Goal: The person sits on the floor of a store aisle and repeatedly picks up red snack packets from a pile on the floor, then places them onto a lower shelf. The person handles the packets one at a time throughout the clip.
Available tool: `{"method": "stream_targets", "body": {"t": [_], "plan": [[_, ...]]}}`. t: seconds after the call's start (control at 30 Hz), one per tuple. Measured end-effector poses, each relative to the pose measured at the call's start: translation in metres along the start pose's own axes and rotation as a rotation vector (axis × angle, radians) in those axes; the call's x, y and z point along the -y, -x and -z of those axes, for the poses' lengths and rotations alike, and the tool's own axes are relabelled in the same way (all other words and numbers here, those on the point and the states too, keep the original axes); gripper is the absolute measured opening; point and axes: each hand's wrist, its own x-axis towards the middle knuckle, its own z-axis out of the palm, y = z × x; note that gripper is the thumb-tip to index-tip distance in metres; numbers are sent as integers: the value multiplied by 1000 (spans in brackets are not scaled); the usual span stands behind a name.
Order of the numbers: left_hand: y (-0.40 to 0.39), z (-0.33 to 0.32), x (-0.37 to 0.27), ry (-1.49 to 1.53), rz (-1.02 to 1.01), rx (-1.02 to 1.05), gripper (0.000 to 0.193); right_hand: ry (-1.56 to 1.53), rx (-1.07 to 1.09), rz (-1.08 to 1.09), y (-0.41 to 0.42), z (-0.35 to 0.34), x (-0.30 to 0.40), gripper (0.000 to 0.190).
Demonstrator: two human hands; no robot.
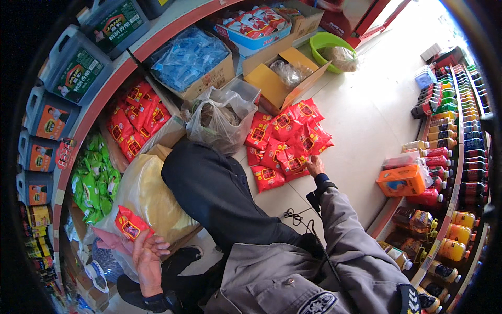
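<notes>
My left hand (148, 255) is at the lower left, fingers loosely bent. A red printed packet (133, 224) lies at its fingertips, over a clear plastic bag (145, 188) with yellowish contents. Whether the fingers grip that packet cannot be told. Beside the same hand, a pink cloth (113, 240) runs partly behind it. My right hand (315, 165) reaches to the near right edge of a pile of red packets (288, 137) on the tiled floor (364, 117). Its fingertips touch the pile; a grip is not clear.
To the left, a carton of red packets (137, 114) and green packets (96, 178) sit below shelved jugs (74, 74). An open carton (290, 74), a tied plastic bag (221, 117) and a green basin (319, 51) stand beyond. Bottled drinks (443, 125) line the right.
</notes>
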Motion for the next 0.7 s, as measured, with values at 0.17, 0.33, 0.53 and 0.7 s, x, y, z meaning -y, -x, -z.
{"method": "stream_targets", "body": {"t": [0.17, 0.33, 0.53, 0.7], "plan": [[-3, -10, -4, -19, 22, 2, 70, -164, 86, 34, -4, -7, 7, 53], [-6, -17, -8, -18, 40, 8, 68, -121, 54, 31, -1, -9, 16, 53], [-6, -17, -9, -18, 43, 5, 67, -46, -5, 22, 4, -18, 20, 54], [-6, -19, -7, -24, 49, -6, 66, 43, 61, 50, -1, -25, 16, 39]]}}
